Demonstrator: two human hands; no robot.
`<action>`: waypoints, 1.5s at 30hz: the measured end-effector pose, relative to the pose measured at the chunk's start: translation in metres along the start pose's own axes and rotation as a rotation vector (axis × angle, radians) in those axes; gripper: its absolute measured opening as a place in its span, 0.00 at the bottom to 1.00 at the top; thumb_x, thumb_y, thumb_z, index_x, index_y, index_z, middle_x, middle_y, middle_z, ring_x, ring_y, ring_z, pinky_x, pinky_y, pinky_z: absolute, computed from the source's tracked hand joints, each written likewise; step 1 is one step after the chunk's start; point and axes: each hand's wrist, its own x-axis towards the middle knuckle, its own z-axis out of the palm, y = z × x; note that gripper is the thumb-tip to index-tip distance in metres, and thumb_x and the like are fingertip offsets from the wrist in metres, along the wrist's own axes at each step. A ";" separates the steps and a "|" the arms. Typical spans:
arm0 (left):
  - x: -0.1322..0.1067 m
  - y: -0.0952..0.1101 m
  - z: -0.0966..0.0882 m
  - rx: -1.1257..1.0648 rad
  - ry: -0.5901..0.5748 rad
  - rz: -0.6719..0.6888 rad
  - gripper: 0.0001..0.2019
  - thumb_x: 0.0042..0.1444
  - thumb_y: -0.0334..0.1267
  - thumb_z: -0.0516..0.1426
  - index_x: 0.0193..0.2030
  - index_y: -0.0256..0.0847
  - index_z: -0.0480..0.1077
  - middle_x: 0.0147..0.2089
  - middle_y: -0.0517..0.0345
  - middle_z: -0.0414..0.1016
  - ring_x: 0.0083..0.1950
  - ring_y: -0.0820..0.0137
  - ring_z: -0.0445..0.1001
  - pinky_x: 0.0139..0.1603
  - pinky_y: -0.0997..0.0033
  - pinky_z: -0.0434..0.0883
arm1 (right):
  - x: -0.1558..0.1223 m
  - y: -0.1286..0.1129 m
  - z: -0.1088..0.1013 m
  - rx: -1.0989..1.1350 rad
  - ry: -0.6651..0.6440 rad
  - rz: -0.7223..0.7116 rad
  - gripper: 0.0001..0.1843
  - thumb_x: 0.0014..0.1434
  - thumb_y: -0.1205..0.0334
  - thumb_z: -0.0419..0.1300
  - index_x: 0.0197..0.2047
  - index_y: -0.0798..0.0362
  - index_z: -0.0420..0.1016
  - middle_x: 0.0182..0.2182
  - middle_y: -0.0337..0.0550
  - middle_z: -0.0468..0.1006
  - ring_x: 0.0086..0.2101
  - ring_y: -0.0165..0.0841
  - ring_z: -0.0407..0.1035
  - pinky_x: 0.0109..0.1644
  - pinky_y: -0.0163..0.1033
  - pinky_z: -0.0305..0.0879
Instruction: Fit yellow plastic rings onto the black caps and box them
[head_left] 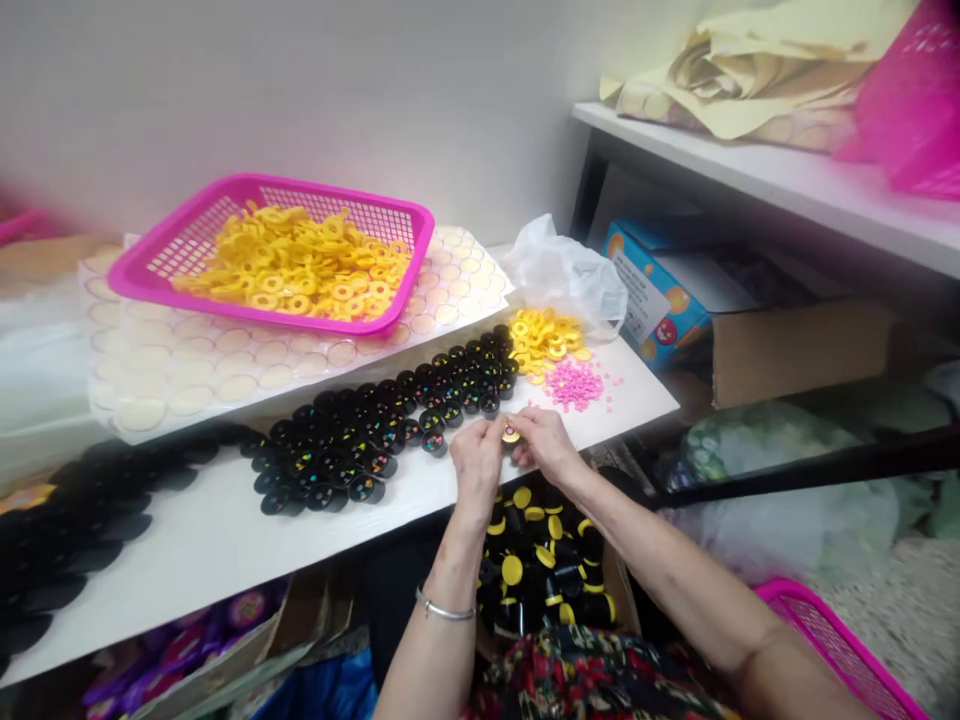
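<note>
My left hand (477, 465) and my right hand (546, 440) meet at the table's front edge, fingers pinched together. Between their fingertips is a small round yellow piece (511, 434) with a pink spot at its centre; the fingers partly cover it. Just beyond my right hand lie a heap of tiny pink pieces (576, 385) and a pile of yellow rings (546, 340). To the left of my left hand stand rows of small black cups (362, 488) with coloured bits inside. Below my hands, a box holds black containers with yellow caps (512, 570).
A pink basket (390, 325) of yellow rings rests on a sheet printed with circles (187, 395). A clear plastic bag (566, 275) lies at the back. On the right are a blue carton (652, 290), a shelf (750, 190) and another pink basket (840, 645).
</note>
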 end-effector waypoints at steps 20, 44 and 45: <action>-0.013 -0.003 0.000 -0.420 0.033 -0.083 0.21 0.46 0.49 0.60 0.41 0.35 0.67 0.25 0.63 0.66 0.24 0.78 0.64 0.25 0.79 0.63 | 0.002 0.017 0.010 0.122 0.082 -0.115 0.17 0.51 0.47 0.56 0.28 0.53 0.61 0.19 0.33 0.68 0.16 0.26 0.65 0.18 0.32 0.64; -0.068 0.003 -0.021 0.152 -0.525 0.549 0.11 0.39 0.38 0.66 0.33 0.44 0.76 0.33 0.56 0.76 0.49 0.61 0.63 0.57 0.54 0.58 | -0.044 0.009 -0.067 0.206 -0.660 0.313 0.21 0.37 0.65 0.69 0.36 0.58 0.70 0.26 0.37 0.74 0.25 0.26 0.69 0.29 0.31 0.67; -0.070 0.002 -0.020 0.170 -0.561 0.567 0.10 0.39 0.37 0.66 0.32 0.45 0.76 0.33 0.56 0.76 0.49 0.61 0.63 0.57 0.54 0.58 | -0.045 0.010 -0.069 0.177 -0.693 0.317 0.23 0.34 0.69 0.69 0.37 0.58 0.70 0.26 0.36 0.75 0.25 0.25 0.68 0.28 0.30 0.67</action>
